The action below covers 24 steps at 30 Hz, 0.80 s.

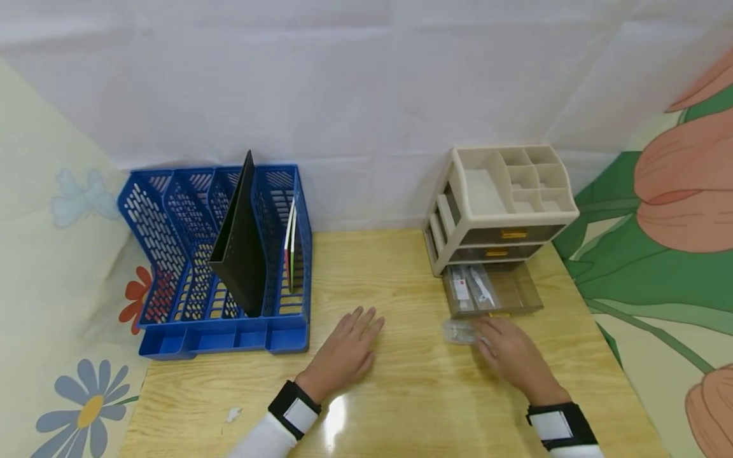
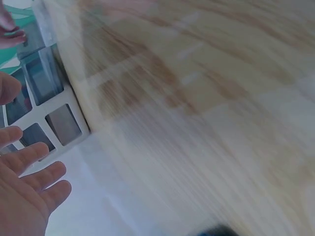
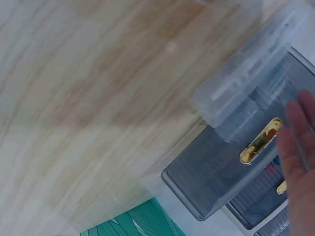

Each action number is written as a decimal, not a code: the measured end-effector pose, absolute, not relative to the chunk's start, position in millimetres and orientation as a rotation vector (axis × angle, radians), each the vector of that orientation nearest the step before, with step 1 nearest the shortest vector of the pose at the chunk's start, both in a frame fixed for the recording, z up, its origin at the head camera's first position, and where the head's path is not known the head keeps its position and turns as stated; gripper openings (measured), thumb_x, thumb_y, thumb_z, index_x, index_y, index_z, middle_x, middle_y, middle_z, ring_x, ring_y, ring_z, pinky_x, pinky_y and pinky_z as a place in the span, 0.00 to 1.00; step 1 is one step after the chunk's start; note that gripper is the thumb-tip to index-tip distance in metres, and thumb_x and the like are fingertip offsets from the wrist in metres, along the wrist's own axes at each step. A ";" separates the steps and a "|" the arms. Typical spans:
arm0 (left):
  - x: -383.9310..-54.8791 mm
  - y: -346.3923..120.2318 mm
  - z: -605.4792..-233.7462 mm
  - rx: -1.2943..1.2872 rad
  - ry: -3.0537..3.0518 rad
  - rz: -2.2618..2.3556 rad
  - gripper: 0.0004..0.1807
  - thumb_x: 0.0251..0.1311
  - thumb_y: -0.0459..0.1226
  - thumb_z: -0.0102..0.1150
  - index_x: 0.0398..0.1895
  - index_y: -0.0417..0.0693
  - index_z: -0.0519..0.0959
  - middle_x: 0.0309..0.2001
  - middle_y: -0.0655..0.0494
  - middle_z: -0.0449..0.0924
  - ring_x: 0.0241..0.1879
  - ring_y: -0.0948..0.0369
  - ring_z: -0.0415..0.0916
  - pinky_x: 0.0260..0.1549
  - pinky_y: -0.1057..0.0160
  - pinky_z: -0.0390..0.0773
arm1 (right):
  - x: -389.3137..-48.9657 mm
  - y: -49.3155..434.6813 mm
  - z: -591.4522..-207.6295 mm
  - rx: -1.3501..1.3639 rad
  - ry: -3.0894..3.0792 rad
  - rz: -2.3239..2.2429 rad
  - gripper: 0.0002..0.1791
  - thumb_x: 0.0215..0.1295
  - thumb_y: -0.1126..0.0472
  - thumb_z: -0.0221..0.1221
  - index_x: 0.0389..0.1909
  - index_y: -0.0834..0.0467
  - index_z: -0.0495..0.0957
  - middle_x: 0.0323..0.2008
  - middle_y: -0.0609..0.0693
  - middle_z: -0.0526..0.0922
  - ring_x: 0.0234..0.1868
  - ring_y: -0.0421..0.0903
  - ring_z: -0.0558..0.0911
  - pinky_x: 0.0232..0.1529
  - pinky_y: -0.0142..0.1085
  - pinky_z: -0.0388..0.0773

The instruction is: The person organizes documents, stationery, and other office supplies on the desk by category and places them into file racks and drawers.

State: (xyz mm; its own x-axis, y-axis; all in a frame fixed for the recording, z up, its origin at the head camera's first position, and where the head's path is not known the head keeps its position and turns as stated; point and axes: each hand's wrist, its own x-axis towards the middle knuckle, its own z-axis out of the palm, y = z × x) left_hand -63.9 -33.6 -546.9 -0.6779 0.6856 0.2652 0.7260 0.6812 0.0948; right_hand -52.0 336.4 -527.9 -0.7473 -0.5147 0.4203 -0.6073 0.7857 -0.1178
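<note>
My right hand [image 1: 506, 353] is at the front of the pulled-out bottom drawer [image 1: 521, 289] of a small beige drawer cabinet. Its fingers [image 3: 298, 128] lie fairly straight beside the drawer's gold handle [image 3: 261, 141]. A clear plastic case [image 1: 458, 332] is on the table just before the drawer, by the fingertips; in the right wrist view this case [image 3: 246, 69] overlaps the drawer front. Inside the drawer, clear packets [image 1: 472, 286] with small items fill the left side. My left hand [image 1: 343, 346] is palm down over the middle of the table, fingers extended, holding nothing.
The beige cabinet [image 1: 472, 219] has two closed upper drawers and a compartment top. At left, a blue file rack [image 1: 223, 326] holds a black folder [image 1: 243, 254] and thin booklets [image 1: 292, 248]. A white cloth [image 1: 355, 114] hangs behind the wooden table [image 1: 395, 394].
</note>
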 end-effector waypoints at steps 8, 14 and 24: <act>-68.9 -9.0 -545.5 -1.112 -2.681 -0.298 0.36 0.60 0.46 0.56 0.71 0.44 0.62 0.69 0.41 0.66 0.67 0.43 0.63 0.64 0.45 0.69 | -50.0 340.1 -542.5 0.806 -2.709 0.318 0.27 0.45 0.62 0.69 0.49 0.65 0.79 0.45 0.64 0.82 0.44 0.61 0.79 0.42 0.57 0.78; -69.9 4.1 -545.4 -1.112 -2.686 -0.313 0.36 0.62 0.46 0.55 0.72 0.43 0.61 0.69 0.40 0.66 0.66 0.43 0.63 0.63 0.46 0.69 | -49.0 341.8 -550.2 0.784 -2.746 0.331 0.28 0.43 0.68 0.70 0.51 0.64 0.78 0.45 0.62 0.81 0.45 0.61 0.78 0.44 0.57 0.77; -74.0 14.7 -545.3 -1.102 -2.670 -0.320 0.37 0.62 0.47 0.55 0.72 0.42 0.60 0.68 0.39 0.66 0.65 0.43 0.64 0.62 0.46 0.70 | -41.6 337.9 -543.2 0.798 -2.853 0.456 0.29 0.44 0.67 0.72 0.52 0.59 0.79 0.43 0.58 0.78 0.42 0.55 0.78 0.39 0.52 0.79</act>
